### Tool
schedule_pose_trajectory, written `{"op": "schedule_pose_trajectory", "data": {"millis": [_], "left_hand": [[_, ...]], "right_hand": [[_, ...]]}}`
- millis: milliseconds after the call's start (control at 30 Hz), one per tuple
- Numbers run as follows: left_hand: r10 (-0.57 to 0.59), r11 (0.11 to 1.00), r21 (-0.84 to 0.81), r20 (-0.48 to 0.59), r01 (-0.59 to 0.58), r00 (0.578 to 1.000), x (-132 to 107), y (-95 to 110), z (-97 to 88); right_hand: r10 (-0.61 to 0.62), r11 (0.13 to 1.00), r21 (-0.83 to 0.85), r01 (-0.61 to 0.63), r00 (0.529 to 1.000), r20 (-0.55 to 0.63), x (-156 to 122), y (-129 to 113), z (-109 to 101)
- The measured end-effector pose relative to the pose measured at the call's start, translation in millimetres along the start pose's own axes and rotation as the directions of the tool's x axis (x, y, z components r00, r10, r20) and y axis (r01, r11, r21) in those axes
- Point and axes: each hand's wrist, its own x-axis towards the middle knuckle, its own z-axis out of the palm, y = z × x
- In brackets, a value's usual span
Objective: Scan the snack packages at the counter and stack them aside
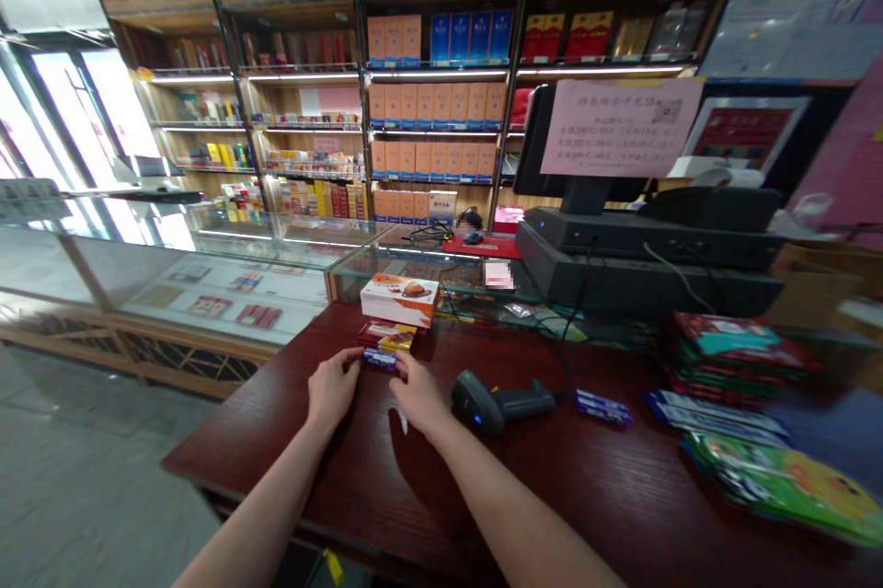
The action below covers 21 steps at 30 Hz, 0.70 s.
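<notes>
On a dark red wooden counter (276, 450), my left hand (334, 388) and my right hand (419, 395) close on either side of a small purple packet (379, 359), their fingers touching its ends. Just beyond it lies a flat red and yellow packet (386, 336). A white and orange printed box (400, 298) sits behind that, at the counter's far end, and appears to rest on the red packet. A black handheld barcode scanner (498, 404) lies to the right of my right hand, apart from it.
A blue-and-white packet (602, 407) lies beyond the scanner. Stacks of green and red packets (731, 353) fill the counter's right side. A black till terminal and monitor (607, 238) stand behind them. Glass display cases (207, 284) run left, with stocked shelves (434, 137) behind.
</notes>
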Motion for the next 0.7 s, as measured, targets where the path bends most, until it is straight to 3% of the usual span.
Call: {"op": "schedule_pose_trajectory", "data": {"millis": [267,500,700], "left_hand": [[-0.007,1.0,-0.013,0.0,0.007,1.0,-1.4,1.5,-0.3],[-0.014,0.999,-0.038,-0.004,0.014,1.0,-2.0,0.9,-0.5],[0.028,0.999,-0.035,-0.113,-0.033,0.993,-3.7,9.2,-4.2]], "right_hand": [[-0.006,1.0,-0.005,0.006,1.0,0.003,3.4,7.2,1.9],[-0.003,1.0,0.013,0.003,1.0,-0.012,-1.7,-0.7,-5.5],[-0.048,0.999,0.01,0.049,0.998,-0.045,0.7,-6.8,-14.0]]}}
